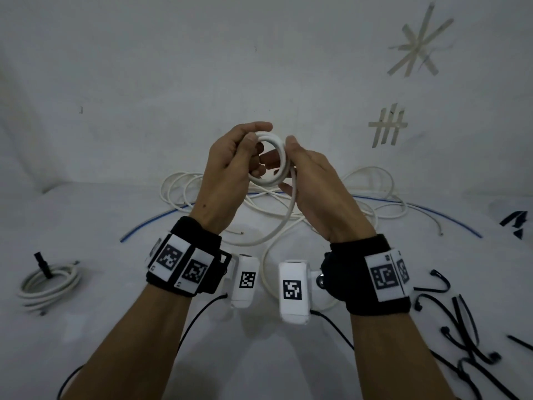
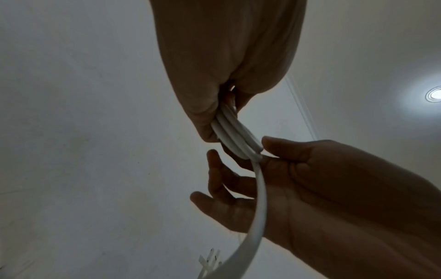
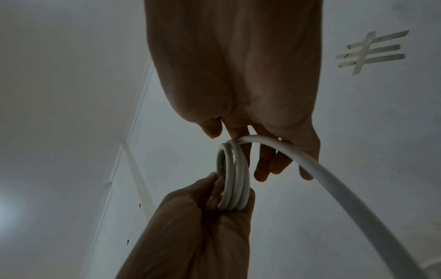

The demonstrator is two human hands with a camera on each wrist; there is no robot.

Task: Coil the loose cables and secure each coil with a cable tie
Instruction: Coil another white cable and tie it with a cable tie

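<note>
- Head view: at frame centre the left hand pinches the top of a small white coil, thumb over it and fingers curled behind. The right hand holds its thumb against the coil's right edge, its fingers loosely spread behind the ring. The cable's tail drops between the wrists to the white tabletop.
- Behind the hands lies a tangle of loose white cables with a blue cable arcing through it. A finished coil sits near the left edge, black cable ties crowd the lower right corner, and bare surface lies between them.
- Left wrist view: three turns of the coil emerge from the left hand's clamped fingers; the right hand's palm lies open-fingered under the tail.
- Right wrist view: dim, but the tail seems to run over the right fingers without a firm clasp.
</note>
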